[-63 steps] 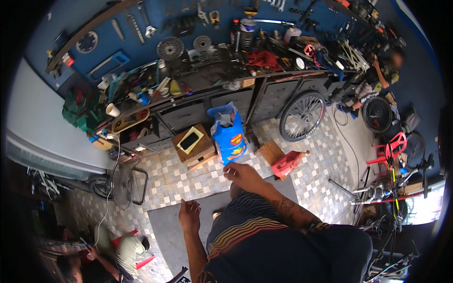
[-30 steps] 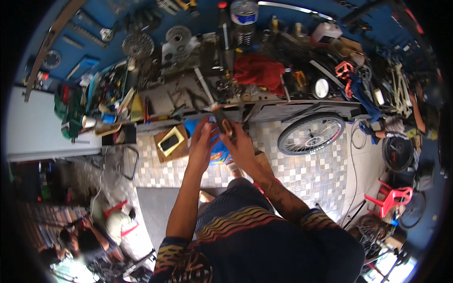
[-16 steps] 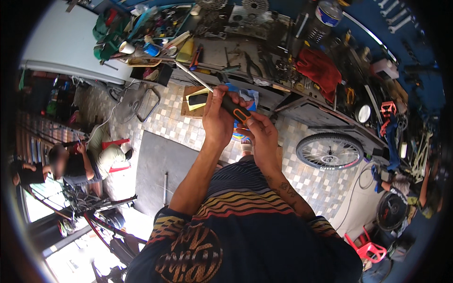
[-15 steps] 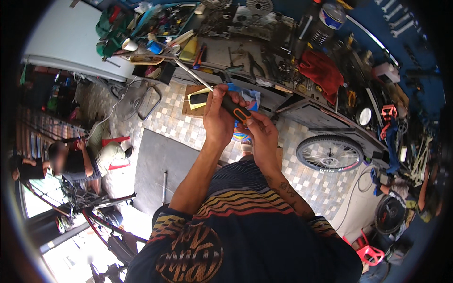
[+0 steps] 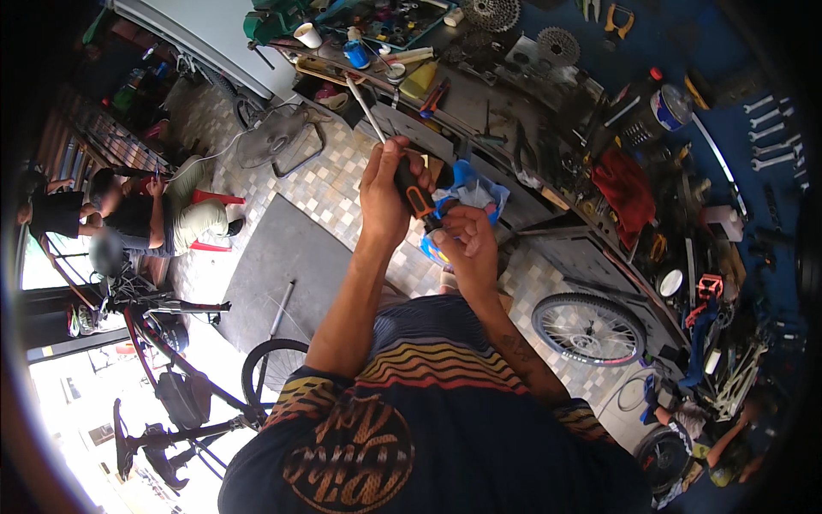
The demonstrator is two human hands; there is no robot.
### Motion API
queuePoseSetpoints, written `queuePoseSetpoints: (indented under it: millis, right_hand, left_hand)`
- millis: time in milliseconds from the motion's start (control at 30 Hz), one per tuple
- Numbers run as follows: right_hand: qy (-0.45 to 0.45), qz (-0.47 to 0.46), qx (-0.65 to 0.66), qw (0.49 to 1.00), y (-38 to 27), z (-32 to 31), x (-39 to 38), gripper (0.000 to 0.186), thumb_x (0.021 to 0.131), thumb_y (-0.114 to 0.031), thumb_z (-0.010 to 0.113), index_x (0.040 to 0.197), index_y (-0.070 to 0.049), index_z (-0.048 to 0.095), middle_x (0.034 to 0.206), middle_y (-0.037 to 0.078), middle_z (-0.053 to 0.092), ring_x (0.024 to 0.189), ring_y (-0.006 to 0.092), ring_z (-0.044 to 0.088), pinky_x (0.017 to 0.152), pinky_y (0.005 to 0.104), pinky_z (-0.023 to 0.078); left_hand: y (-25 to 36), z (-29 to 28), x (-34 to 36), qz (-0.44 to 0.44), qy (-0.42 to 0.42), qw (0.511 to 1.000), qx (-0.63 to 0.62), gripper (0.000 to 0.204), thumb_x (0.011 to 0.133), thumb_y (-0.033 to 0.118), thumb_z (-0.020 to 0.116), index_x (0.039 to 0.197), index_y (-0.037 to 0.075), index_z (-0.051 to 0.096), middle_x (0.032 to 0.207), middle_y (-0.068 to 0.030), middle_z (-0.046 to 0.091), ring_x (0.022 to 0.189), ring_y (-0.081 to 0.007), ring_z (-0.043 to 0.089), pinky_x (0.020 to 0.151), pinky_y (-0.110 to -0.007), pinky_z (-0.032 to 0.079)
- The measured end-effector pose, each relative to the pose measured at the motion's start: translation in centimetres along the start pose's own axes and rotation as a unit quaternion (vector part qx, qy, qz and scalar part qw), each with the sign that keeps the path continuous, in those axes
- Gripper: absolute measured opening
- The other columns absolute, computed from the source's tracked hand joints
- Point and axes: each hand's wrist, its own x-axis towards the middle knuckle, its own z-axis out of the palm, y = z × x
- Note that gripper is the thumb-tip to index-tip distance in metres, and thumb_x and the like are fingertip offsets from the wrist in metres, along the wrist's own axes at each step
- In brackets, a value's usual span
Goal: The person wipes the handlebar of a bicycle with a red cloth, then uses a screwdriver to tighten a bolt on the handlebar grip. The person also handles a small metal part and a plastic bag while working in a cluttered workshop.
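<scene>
Head view: both hands are on a long-shafted screwdriver (image 5: 414,189) with a black and orange handle, held out in front of the striped shirt (image 5: 428,360) and above the tiled floor (image 5: 342,167). Two seconds ago both hands were empty; now the left hand (image 5: 385,193) is closed around the shaft end of the handle, its thumb along the near side and its fingers curled round the far side. The right hand (image 5: 469,248) is half curled, with the thumb and bent forefinger appearing to pinch the butt of the handle. Compared with half a second ago, the shaft points more steeply away and the whole view has swung, so the workbench (image 5: 469,86) slants down toward the right. Judging by this, the screwdriver is steadied at both ends of its handle while the shaft stays free

The screwdriver lies between the two hands, running up and leftward past the left thumb; its bare tip seems to overlap the bench edge only by line of sight, and its shape is too small to tell. A blue plastic bag (image 5: 490,193) shows just beyond the right fingers, and a loose bicycle wheel (image 5: 591,330) lies well apart to the right
</scene>
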Motion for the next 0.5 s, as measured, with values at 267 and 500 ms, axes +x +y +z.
queuePoseSetpoints:
  millis: [267, 500]
  right_hand:
    - [-0.124, -0.125, -0.035, 0.984, -6.8, -2.1, 9.7, 0.047, 0.113, -0.042, 0.041, 0.13, -0.004, 0.063, 0.109, 0.009, 0.073, 0.087, 0.0129, 0.067, 0.079, 0.0286, 0.056]
    - [-0.182, -0.015, -0.469, 0.864, 7.3, -10.6, 1.1, 0.043, 0.103, -0.041, 0.063, 0.12, -0.001, 0.066, 0.098, 0.019, 0.07, 0.092, 0.0372, 0.069, 0.085, 0.047, 0.054]
  left_hand:
    - [1.5, -0.7, -6.0, -0.161, -0.149, 0.959, 0.18, 0.021, 0.109, 0.022, 0.047, 0.115, 0.002, 0.054, 0.077, -0.0088, 0.058, 0.053, -0.0146, 0.053, 0.05, -0.027, 0.045]
    - [2.8, -7.2, -6.6, -0.149, -0.277, 0.768, 0.558, 0.021, 0.103, 0.027, 0.062, 0.107, 0.006, 0.065, 0.067, -0.0094, 0.064, 0.06, -0.0196, 0.063, 0.058, -0.036, 0.047]
